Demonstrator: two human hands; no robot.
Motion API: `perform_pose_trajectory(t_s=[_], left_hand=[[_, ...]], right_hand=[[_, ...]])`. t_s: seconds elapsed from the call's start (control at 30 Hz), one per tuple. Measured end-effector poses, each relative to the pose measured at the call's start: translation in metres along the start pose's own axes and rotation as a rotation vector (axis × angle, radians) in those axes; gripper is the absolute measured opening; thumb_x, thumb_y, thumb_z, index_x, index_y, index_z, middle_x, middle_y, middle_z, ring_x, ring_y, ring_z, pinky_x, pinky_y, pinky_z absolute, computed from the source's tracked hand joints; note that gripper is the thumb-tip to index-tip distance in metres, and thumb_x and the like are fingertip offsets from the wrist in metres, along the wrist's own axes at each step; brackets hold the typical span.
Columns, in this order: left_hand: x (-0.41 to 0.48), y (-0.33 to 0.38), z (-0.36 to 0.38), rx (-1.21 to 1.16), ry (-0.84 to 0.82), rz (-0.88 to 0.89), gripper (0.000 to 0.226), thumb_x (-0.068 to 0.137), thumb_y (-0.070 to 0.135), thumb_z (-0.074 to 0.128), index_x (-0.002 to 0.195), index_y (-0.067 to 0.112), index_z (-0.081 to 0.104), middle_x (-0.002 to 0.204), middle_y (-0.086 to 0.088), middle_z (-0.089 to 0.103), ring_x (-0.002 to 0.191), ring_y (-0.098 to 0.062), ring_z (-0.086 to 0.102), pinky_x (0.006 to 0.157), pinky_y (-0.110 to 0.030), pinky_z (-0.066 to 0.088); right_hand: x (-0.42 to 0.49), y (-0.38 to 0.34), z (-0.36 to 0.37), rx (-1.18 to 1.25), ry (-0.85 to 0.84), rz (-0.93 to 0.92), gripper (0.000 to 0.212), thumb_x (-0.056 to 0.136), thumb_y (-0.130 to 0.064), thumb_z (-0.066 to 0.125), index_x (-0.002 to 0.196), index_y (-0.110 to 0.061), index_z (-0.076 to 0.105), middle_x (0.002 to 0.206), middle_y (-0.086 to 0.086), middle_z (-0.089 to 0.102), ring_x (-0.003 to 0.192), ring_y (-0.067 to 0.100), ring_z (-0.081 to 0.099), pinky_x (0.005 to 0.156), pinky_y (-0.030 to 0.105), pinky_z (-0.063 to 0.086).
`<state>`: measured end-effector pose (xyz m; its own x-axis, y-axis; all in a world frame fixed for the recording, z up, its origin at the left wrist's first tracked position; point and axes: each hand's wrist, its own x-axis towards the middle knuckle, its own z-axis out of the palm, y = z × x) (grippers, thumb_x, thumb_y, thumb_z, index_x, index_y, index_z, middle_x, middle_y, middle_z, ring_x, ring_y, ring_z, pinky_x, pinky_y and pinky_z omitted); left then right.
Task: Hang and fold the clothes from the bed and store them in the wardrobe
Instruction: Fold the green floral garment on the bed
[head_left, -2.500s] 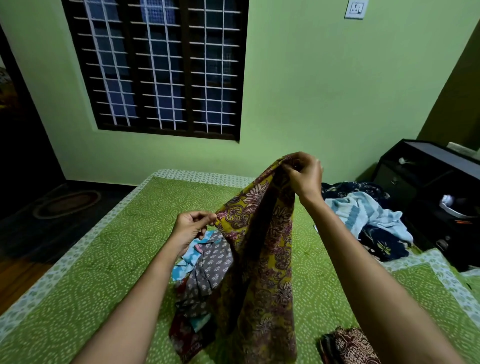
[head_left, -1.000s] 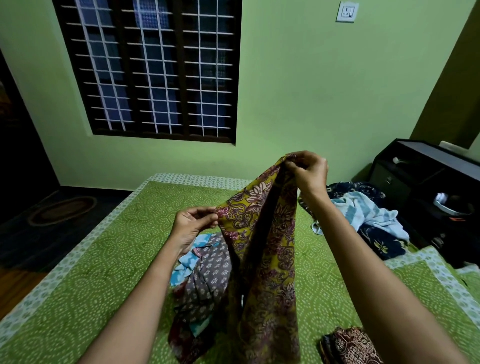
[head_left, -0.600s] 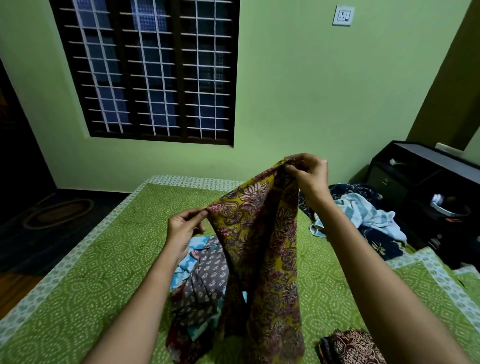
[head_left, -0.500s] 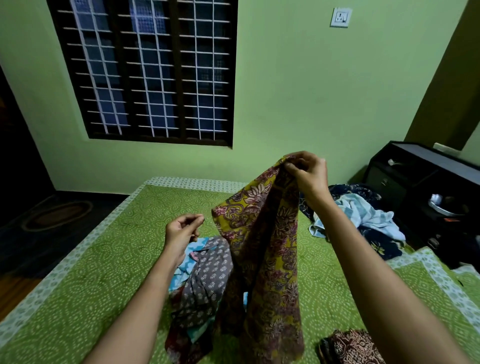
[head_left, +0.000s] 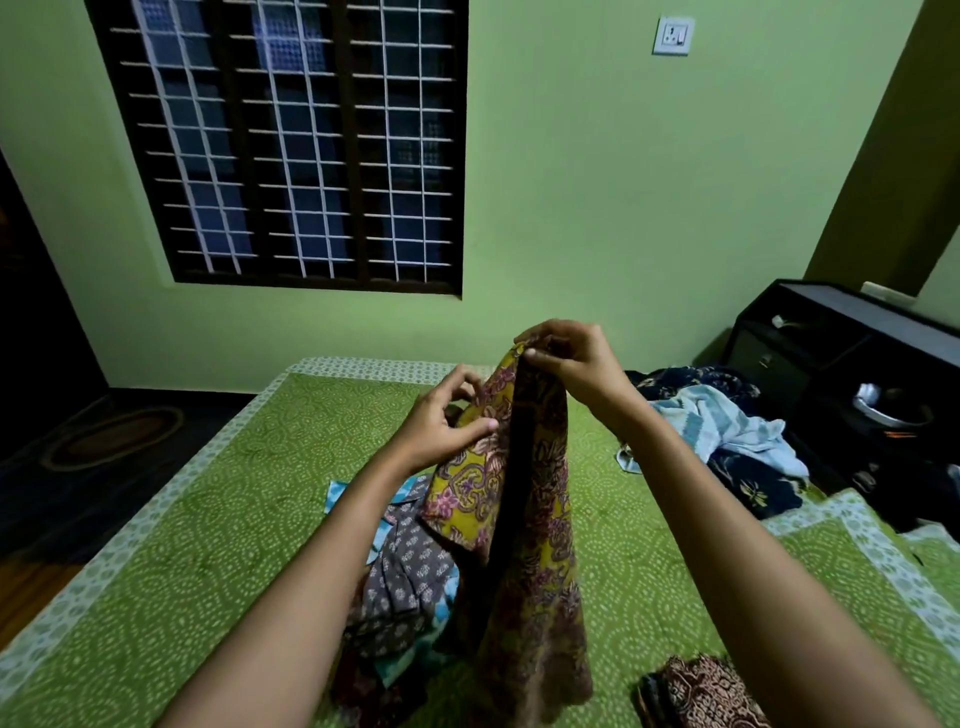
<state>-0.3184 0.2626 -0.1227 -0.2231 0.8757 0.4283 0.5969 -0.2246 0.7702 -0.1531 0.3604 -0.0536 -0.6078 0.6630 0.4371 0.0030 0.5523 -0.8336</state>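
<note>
Yellow garment (head_left: 524, 519): hangs below both grips, above the bed (head_left: 208, 519).
Right hand (head_left: 571, 364): fingertips pinch its top corner.
Left hand (head_left: 441, 423): just below-left, thumb and fingers pinch its edge.
Pile (head_left: 405, 587): under left grip.

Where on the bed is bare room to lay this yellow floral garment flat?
Free: the left half of the green bedspread, from its white border to the grey dotted garment. Narrower: between the yellow floral garment and the blue towel. Crowded: far right corner.
</note>
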Motion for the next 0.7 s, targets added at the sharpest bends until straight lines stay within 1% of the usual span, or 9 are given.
perform_pose_trajectory(t_s=[0.07,0.13,0.2,0.3,0.37,0.4,0.5,0.63,0.7], left_hand=[[-0.002,-0.010,0.002,0.001,-0.025,-0.057,0.039,0.078,0.021,0.075,0.112,0.024,0.056,0.111,-0.001,0.060,0.102,-0.018,0.060,0.090,-0.031,0.049],[-0.005,-0.013,0.003,0.008,-0.066,-0.096,0.051,0.075,0.029,0.076,0.122,0.017,0.059,0.122,-0.004,0.062,0.113,-0.017,0.058,0.099,-0.033,0.045],[-0.008,-0.015,0.002,0.005,-0.115,-0.118,0.040,0.077,0.025,0.075,0.115,0.013,0.066,0.113,-0.001,0.067,0.104,-0.011,0.063,0.092,-0.029,0.049],[-0.011,-0.020,-0.003,0.000,-0.130,-0.193,0.007,0.081,0.014,0.072,0.084,0.019,0.070,0.078,0.015,0.069,0.072,0.005,0.061,0.069,-0.023,0.048],[-0.007,-0.027,-0.010,0.013,-0.034,-0.225,0.019,0.080,0.009,0.072,0.064,0.017,0.063,0.051,0.018,0.056,0.052,0.006,0.048,0.056,-0.022,0.035],[-0.002,-0.027,-0.015,0.017,0.028,-0.241,0.021,0.079,0.010,0.073,0.061,0.010,0.061,0.051,0.014,0.053,0.052,0.000,0.045,0.056,-0.023,0.031],[0.012,-0.011,-0.023,-0.081,0.191,-0.223,0.010,0.080,0.009,0.071,0.075,0.004,0.065,0.069,-0.005,0.060,0.065,-0.013,0.051,0.063,-0.025,0.037],[0.025,0.030,-0.021,-0.197,0.368,-0.060,0.012,0.085,0.002,0.063,0.092,0.012,0.064,0.077,0.010,0.060,0.064,0.010,0.056,0.064,-0.005,0.043],[0.030,0.039,-0.016,-0.209,0.396,-0.011,0.013,0.089,0.001,0.057,0.100,0.006,0.063,0.079,0.011,0.059,0.066,0.013,0.056,0.070,-0.009,0.046]], right_hand=[[-0.001,-0.001,-0.003,0.021,0.016,0.003,0.014,0.086,0.003,0.062,0.095,-0.007,0.065,0.090,0.012,0.067,0.080,0.013,0.063,0.078,0.026,0.054],[-0.001,-0.001,-0.005,0.025,0.041,0.015,0.015,0.086,0.004,0.061,0.095,-0.008,0.066,0.090,0.011,0.067,0.081,0.013,0.063,0.078,0.027,0.054],[-0.002,0.000,-0.008,0.019,0.068,0.026,0.015,0.086,0.003,0.062,0.095,-0.008,0.066,0.090,0.010,0.067,0.084,0.015,0.063,0.079,0.028,0.054],[-0.004,0.001,-0.015,0.020,0.108,0.038,0.016,0.086,0.003,0.062,0.096,-0.008,0.067,0.090,0.010,0.067,0.087,0.017,0.063,0.076,0.024,0.055],[-0.005,0.006,-0.021,-0.142,0.159,0.028,0.017,0.086,0.002,0.062,0.100,-0.006,0.068,0.094,0.009,0.067,0.089,0.020,0.063,0.078,0.031,0.057],[-0.004,0.011,-0.025,-0.315,0.186,0.021,0.020,0.087,-0.001,0.061,0.104,-0.007,0.068,0.098,0.009,0.068,0.091,0.020,0.062,0.079,0.038,0.057],[-0.008,0.023,-0.038,-0.598,0.269,0.079,0.027,0.089,-0.009,0.060,0.115,-0.014,0.067,0.111,0.009,0.068,0.102,0.026,0.061,0.083,0.045,0.053],[-0.015,0.026,-0.047,-0.574,0.552,0.036,0.022,0.090,-0.010,0.056,0.109,-0.010,0.065,0.102,0.014,0.068,0.091,0.032,0.062,0.071,0.039,0.050],[-0.018,0.026,-0.050,-0.601,0.579,0.068,0.020,0.092,-0.012,0.053,0.110,-0.010,0.061,0.103,0.016,0.067,0.090,0.033,0.061,0.070,0.041,0.051]])
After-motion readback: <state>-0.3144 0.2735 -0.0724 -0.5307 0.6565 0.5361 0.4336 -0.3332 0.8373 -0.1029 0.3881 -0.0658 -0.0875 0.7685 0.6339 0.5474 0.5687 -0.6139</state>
